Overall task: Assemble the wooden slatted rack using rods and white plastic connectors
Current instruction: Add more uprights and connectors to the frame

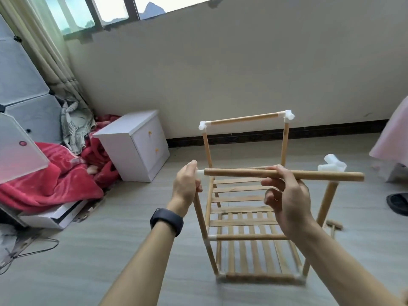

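The loose round wooden rod lies almost level. Its long axis runs left to right across the upper front of the pale wooden slatted rack. Its left end meets the white plastic connector on top of the rack's front-left upright post; I cannot tell whether it has entered the socket. Its right end passes just below the white three-way plastic connector capping the rack's front-right post and overshoots it. My left hand is nearer the joint, fingers curled around that left connector and the post top. My right hand pinches the rod near its middle between thumb and fingertips. I judge the next move to be a push leftward along the rod's axis.
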